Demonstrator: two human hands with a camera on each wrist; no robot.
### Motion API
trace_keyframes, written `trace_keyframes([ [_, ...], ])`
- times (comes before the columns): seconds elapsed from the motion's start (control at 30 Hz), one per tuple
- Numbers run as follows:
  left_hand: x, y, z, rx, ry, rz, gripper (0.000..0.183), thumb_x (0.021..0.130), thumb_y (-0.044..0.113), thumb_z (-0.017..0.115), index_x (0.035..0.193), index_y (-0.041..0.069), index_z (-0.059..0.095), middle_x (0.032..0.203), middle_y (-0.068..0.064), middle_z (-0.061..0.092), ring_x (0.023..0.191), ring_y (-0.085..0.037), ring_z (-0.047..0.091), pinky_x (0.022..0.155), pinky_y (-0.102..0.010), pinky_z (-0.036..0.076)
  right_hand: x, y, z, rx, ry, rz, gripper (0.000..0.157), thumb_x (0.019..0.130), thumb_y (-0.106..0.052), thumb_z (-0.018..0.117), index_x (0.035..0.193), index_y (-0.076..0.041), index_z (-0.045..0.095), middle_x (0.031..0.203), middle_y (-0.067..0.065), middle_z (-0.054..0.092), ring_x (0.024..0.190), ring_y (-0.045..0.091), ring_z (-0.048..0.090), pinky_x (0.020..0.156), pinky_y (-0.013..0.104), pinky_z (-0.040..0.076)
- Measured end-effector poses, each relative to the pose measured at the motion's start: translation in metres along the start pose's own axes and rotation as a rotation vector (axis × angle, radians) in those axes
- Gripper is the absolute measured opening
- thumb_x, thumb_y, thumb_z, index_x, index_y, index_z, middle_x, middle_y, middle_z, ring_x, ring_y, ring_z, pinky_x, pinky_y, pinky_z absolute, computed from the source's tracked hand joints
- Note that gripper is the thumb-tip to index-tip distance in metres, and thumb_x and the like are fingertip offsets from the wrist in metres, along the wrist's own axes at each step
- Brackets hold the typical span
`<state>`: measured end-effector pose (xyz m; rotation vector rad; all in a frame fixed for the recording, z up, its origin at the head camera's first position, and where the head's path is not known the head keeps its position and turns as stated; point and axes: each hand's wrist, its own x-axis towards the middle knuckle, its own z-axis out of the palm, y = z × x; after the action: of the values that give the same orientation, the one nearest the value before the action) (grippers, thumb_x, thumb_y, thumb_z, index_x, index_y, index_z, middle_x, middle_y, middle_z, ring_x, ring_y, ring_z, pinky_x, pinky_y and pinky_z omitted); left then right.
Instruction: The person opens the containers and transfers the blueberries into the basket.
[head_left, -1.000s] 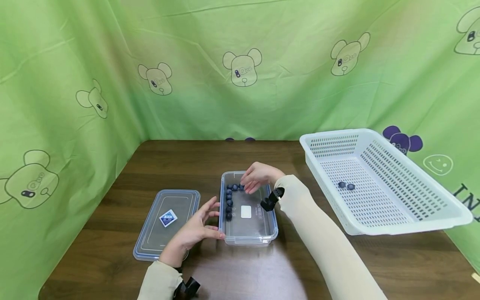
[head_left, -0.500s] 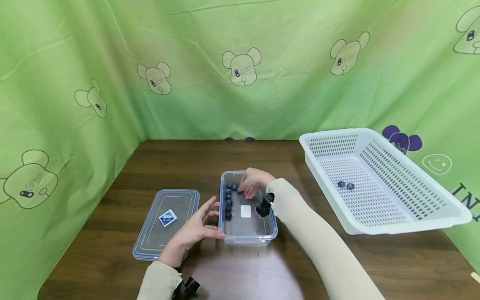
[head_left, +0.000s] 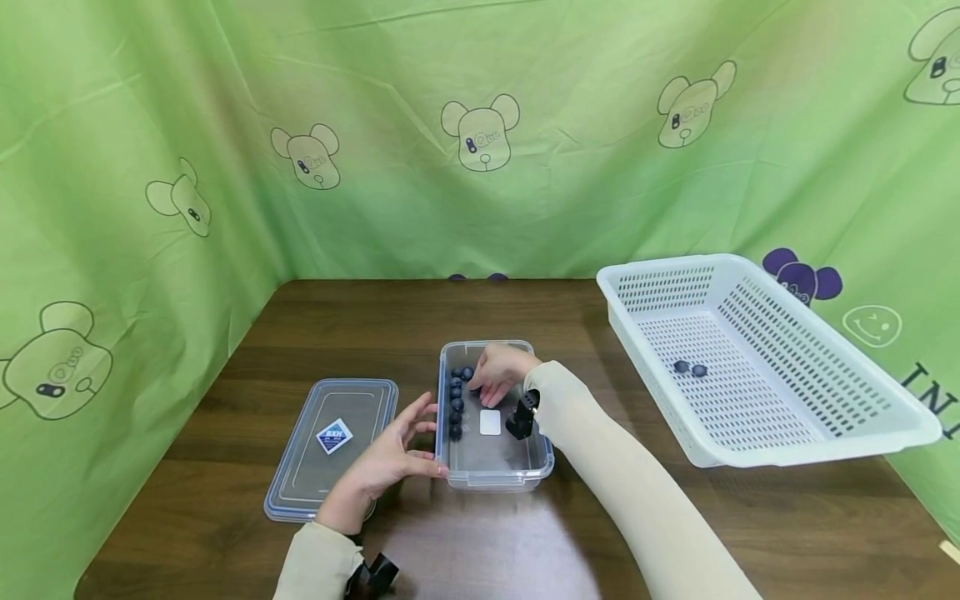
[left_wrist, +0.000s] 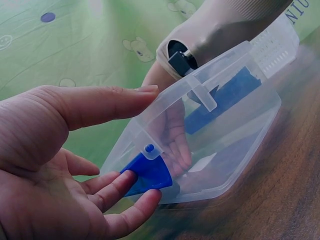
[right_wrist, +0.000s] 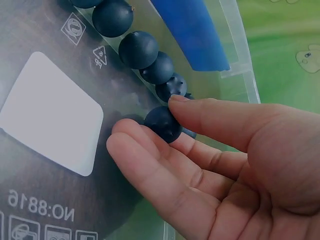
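Pinching one berry [right_wrist: 161, 124] in our right hand [head_left: 502, 372], our loose left hand [head_left: 388, 461] touching one box [head_left: 491, 458], we see two berries [head_left: 699, 371] farther right.

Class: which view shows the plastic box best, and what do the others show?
The head view, showing nearly the whole plastic box from above. The left wrist view shows its walls and blue flaps from the side; the right wrist view, only part of its floor and walls.

The right hand [head_left: 503, 374] has shifted left and lower in the clear container [head_left: 486, 457].
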<state>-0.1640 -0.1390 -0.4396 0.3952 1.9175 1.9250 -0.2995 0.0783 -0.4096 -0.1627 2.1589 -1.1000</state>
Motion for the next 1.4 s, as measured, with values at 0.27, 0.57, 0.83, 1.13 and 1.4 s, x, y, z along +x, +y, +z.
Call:
trace_keyframes([
  [0.27, 0.000, 0.001, 0.000, 0.001, -0.002, 0.005, 0.108, 0.074, -0.011, 0.078, 0.156, -0.005, 0.008, 0.155, -0.027, 0.023, 0.130, -0.036, 0.035, 0.093, -0.036, 0.051, 0.002, 0.001, -0.004, 0.004, -0.042, -0.004, 0.011, 0.093, -0.002, 0.065, 0.088, 0.007, 0.066, 0.072, 0.017, 0.067, 0.061, 0.019, 0.068, 0.066, 0.033, 0.060],
  [0.57, 0.000, 0.000, -0.001, 0.002, 0.000, 0.000, 0.108, 0.074, -0.011, 0.078, 0.156, -0.005, 0.008, 0.155, -0.027, 0.023, 0.130, -0.037, 0.035, 0.093, -0.036, 0.051, -0.011, -0.012, -0.016, -0.029, -0.027, -0.072, 0.012, 0.091, 0.001, 0.065, 0.096, 0.011, 0.068, 0.073, 0.017, 0.068, 0.061, 0.019, 0.069, 0.067, 0.035, 0.060],
  [0.83, -0.001, 0.000, -0.001, 0.006, -0.001, 0.004, 0.108, 0.073, -0.010, 0.078, 0.156, -0.006, 0.008, 0.155, -0.028, 0.023, 0.131, -0.038, 0.034, 0.093, -0.037, 0.050, -0.026, -0.017, -0.035, 0.012, -0.076, -0.126, 0.011, 0.092, 0.002, 0.062, 0.098, 0.010, 0.067, 0.075, 0.017, 0.069, 0.064, 0.018, 0.069, 0.072, 0.036, 0.059],
  [1.13, 0.000, 0.000, 0.000, 0.015, -0.001, 0.004, 0.108, 0.073, -0.011, 0.079, 0.156, -0.005, 0.009, 0.156, -0.027, 0.024, 0.131, -0.037, 0.035, 0.093, -0.037, 0.051, -0.048, -0.016, -0.071, 0.035, -0.016, -0.143, 0.019, 0.094, 0.003, 0.061, 0.107, 0.017, 0.061, 0.072, 0.013, 0.068, 0.063, 0.017, 0.068, 0.069, 0.034, 0.060],
  [1.4, 0.000, -0.001, 0.000, 0.016, 0.002, 0.000, 0.108, 0.074, -0.011, 0.078, 0.156, -0.005, 0.009, 0.155, -0.027, 0.024, 0.130, -0.037, 0.035, 0.093, -0.036, 0.051, -0.070, -0.002, -0.110, 0.056, 0.025, -0.176, 0.025, 0.095, 0.003, 0.057, 0.113, 0.021, 0.057, 0.077, 0.014, 0.069, 0.069, 0.018, 0.070, 0.073, 0.034, 0.059],
])
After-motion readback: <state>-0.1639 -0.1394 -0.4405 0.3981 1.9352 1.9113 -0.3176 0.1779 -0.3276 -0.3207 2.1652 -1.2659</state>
